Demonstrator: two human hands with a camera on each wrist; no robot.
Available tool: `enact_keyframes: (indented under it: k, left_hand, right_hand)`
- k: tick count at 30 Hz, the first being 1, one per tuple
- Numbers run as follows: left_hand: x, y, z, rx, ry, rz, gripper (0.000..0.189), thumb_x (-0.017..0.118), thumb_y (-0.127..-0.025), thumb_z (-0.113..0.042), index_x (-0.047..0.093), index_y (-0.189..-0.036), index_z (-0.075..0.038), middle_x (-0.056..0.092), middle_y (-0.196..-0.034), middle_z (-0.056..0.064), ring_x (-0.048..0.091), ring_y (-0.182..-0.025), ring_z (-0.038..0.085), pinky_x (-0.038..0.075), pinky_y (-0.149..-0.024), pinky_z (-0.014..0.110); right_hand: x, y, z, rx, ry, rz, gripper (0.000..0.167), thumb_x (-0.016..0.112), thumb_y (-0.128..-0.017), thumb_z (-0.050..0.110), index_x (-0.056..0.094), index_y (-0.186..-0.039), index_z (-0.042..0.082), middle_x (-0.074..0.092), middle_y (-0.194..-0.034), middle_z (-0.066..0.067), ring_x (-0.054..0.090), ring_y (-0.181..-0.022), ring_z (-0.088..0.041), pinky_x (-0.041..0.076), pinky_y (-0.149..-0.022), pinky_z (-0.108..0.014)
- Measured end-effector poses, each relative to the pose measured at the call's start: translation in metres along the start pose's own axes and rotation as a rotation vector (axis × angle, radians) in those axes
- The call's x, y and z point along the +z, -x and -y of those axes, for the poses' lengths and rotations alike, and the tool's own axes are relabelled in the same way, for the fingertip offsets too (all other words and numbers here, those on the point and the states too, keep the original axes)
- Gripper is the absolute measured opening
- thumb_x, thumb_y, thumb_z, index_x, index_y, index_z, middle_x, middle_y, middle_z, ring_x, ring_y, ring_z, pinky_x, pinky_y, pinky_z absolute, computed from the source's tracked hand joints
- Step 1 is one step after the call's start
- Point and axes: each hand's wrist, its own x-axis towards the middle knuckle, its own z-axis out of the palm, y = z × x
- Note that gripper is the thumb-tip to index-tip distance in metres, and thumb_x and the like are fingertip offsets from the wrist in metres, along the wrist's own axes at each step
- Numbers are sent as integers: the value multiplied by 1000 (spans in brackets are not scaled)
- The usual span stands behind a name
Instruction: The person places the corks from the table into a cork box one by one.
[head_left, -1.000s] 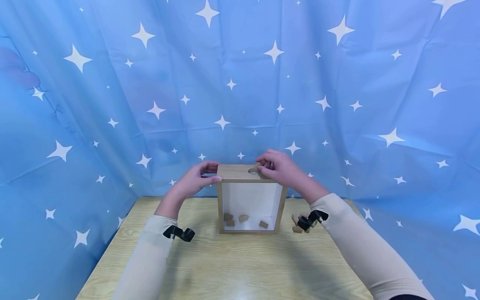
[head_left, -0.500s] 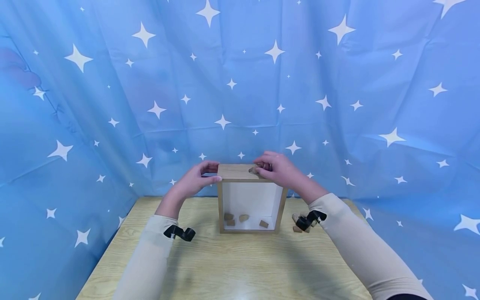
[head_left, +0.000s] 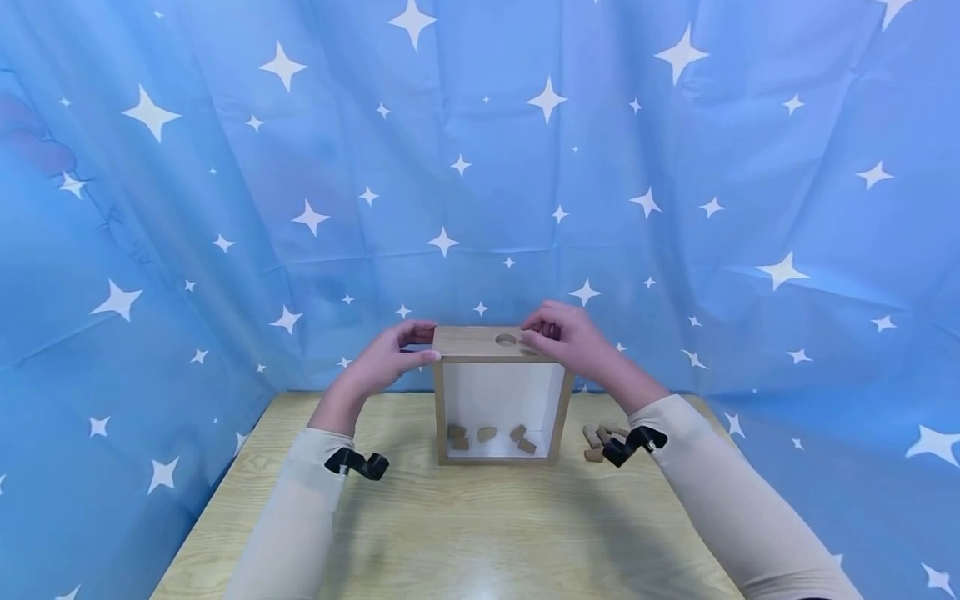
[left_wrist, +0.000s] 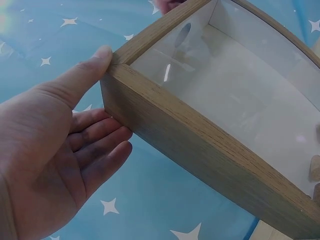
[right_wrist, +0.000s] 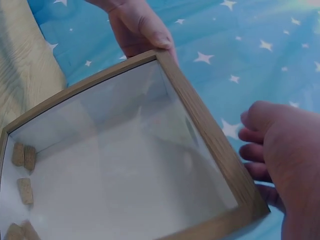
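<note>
A shadow-box frame point(head_left: 465, 340) of light wood, with a clear front and white back, stands upright on the table. Its top has a round hole point(head_left: 506, 340). Several corks point(head_left: 487, 433) lie inside along the bottom. My left hand point(head_left: 386, 361) holds the top left corner, thumb on the front edge point(left_wrist: 112, 55) and fingers against the side. Just right of the hole, my right hand point(head_left: 573, 340) hovers over the top with loosely bent fingers point(right_wrist: 252, 150) and nothing visible between them. The right wrist view also shows corks point(right_wrist: 25, 191) behind the clear front.
Several loose corks point(head_left: 592, 435) lie on the wooden table point(head_left: 480, 525) to the right of the box, partly hidden by the right wrist's black camera mount point(head_left: 633, 446). A blue curtain point(head_left: 480, 167) with white stars hangs close behind the table.
My right hand has let go of a cork at the hole and drawn slightly right. One more cork now lies inside at the lower right. The left hand keeps its hold.
</note>
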Motion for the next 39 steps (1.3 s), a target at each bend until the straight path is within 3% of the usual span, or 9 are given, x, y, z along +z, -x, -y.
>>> enact_keyframes:
  k: [5,11,16,27,39]
  left_hand:
    - [-1,0,2,-3,1,3,69,81,-105,-37,53,-163,-13,57,-160,12,50,-151,35,49,-118,57]
    - [-2,-2,2,-6,3,11,67,80,-105,-36,54,-162,-13,58,-160,12,51,-151,35,50,-117,57]
    - [-2,-4,3,9,6,8,65,80,-105,-33,55,-161,-12,59,-158,12,52,-149,35,49,-117,57]
    - [-3,-3,6,10,3,15,65,80,-106,-32,54,-162,-12,58,-159,13,52,-150,35,49,-118,57]
    - [-5,-2,4,27,6,29,65,79,-106,-30,53,-163,-10,57,-160,14,51,-151,36,45,-122,58]
  right_hand:
    - [-9,14,-4,-18,-21,-69,7,76,-105,7,82,-109,4,66,-91,-1,59,-77,-20,51,-65,-28]
    - [-22,35,-12,-59,-17,-205,5,76,-103,-1,81,-103,0,69,-89,-2,60,-76,-18,52,-66,-25]
    - [-29,55,-24,-30,-3,-249,8,77,-103,-2,81,-102,5,69,-90,-3,59,-75,-17,50,-64,-24]
    - [-31,107,-55,233,13,-139,6,78,-106,12,79,-109,7,70,-94,-3,62,-79,-20,52,-64,-27]
    - [-2,146,-82,379,-2,-16,14,80,-104,14,77,-116,6,69,-101,-6,62,-87,-20,55,-70,-29]
